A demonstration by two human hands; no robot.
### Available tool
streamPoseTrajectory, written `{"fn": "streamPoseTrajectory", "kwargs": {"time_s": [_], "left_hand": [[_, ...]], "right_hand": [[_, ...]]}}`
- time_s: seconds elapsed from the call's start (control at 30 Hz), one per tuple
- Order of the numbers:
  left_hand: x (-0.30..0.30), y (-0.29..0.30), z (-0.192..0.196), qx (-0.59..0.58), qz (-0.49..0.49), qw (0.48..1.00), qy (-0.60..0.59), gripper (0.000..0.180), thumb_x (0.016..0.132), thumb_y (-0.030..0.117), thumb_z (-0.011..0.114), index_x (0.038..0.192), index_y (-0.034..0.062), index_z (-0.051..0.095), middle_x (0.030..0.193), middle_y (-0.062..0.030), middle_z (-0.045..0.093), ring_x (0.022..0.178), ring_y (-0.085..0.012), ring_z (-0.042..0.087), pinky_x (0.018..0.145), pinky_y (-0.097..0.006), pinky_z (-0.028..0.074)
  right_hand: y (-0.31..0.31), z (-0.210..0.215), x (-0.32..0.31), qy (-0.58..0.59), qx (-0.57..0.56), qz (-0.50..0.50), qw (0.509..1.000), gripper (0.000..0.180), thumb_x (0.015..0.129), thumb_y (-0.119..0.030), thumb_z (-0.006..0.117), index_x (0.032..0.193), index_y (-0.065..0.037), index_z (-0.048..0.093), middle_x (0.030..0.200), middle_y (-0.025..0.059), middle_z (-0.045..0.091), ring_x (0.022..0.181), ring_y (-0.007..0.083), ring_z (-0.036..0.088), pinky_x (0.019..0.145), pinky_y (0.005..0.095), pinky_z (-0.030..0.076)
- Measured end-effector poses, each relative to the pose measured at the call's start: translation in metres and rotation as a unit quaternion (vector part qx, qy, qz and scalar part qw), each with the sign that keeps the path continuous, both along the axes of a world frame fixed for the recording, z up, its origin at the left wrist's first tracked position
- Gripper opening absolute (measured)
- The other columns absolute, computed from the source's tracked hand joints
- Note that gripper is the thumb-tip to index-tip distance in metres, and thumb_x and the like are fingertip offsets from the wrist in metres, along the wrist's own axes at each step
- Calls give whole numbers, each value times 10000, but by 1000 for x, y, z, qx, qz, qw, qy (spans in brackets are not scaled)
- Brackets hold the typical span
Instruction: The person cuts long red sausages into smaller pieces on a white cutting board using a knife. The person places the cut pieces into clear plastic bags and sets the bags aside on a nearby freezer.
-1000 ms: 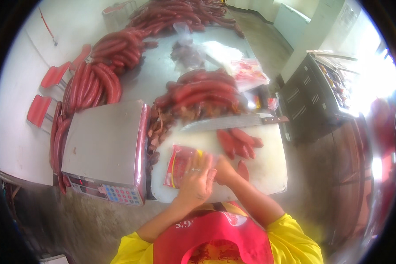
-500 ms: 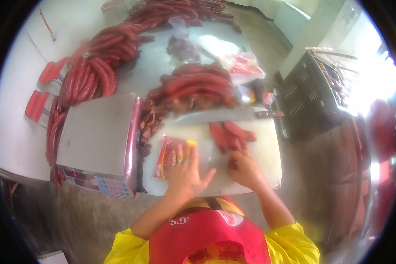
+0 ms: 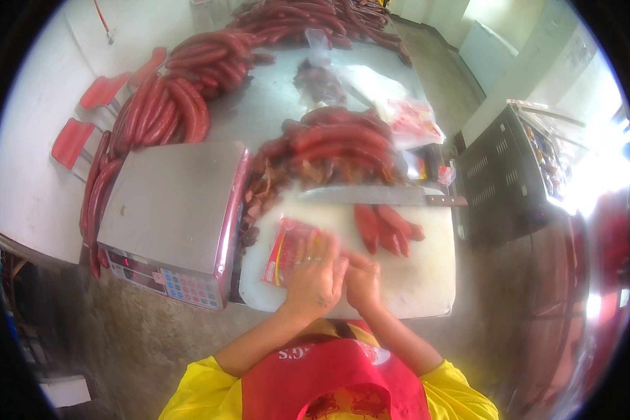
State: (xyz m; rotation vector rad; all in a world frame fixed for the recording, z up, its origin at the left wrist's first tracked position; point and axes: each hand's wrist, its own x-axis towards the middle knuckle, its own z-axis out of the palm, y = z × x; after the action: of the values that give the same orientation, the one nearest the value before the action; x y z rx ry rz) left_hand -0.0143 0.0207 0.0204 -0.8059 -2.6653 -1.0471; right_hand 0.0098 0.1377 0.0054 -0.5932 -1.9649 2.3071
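Observation:
My left hand (image 3: 313,280) lies with fingers stretched out over a red and yellow plastic packet (image 3: 278,260), hiding much of it. Close against its thumb side, my right hand (image 3: 365,288) is closed on a reddish sausage piece (image 3: 357,261), mostly covered by the fingers. Both hands are above the near part of a white cutting board (image 3: 420,283). Beyond the right hand, several cut sausage pieces (image 3: 386,229) rest on the board. A large knife (image 3: 371,196) with a brown handle lies across the board's far edge, its handle toward the right.
Left of the board stands a weighing scale (image 3: 171,203) with a keypad. Whole red sausages (image 3: 343,138) are piled behind the knife, beside peeled casings (image 3: 260,192). More sausages (image 3: 164,115) line the metal table (image 3: 269,84). Packets (image 3: 409,119) lie far right; a dark metal cabinet (image 3: 500,175) stands beyond.
My right hand has moved left, from near the cut pieces to beside my left hand at the packet. The whole view has shifted slightly. My left hand stays on the packet.

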Motion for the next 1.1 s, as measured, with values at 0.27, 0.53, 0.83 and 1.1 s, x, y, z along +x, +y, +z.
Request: {"fn": "streamPoseTrajectory", "kwargs": {"time_s": [0.27,0.53,0.83,1.1], "left_hand": [[-7,-3,-3,59,-38,996,-45,535,993,249,431,1388,-107,366,1349,-332,458,1288,-516,390,1121,-539,226],[-36,4,34,-74,-25,994,-70,623,820,284,602,1329,-44,459,1300,-273,524,1180,-419,529,993,-484,418],[-75,-15,71,-2,10,998,-56,177,706,43,605,839,-29,696,727,-214,654,621,-324,638,612,-367,495],[3,114,90,374,-508,705,-325,391,719,349,691,799,-27,625,840,-146,651,860,-225,620,738,-354,499]], "right_hand": [[-6,-23,-35,131,179,80,972,151,771,-111,672,862,8,652,847,107,651,726,193,580,644,330,466],[37,37,24,-122,-8,203,972,341,762,-27,561,1090,-23,655,802,54,671,549,140,583,515,285,470],[1,32,47,290,286,119,906,141,890,-137,592,945,-13,630,839,194,624,707,367,606,631,437,498],[167,165,177,413,406,104,808,113,902,-121,554,828,-36,562,726,124,465,638,307,520,569,406,437]]}}
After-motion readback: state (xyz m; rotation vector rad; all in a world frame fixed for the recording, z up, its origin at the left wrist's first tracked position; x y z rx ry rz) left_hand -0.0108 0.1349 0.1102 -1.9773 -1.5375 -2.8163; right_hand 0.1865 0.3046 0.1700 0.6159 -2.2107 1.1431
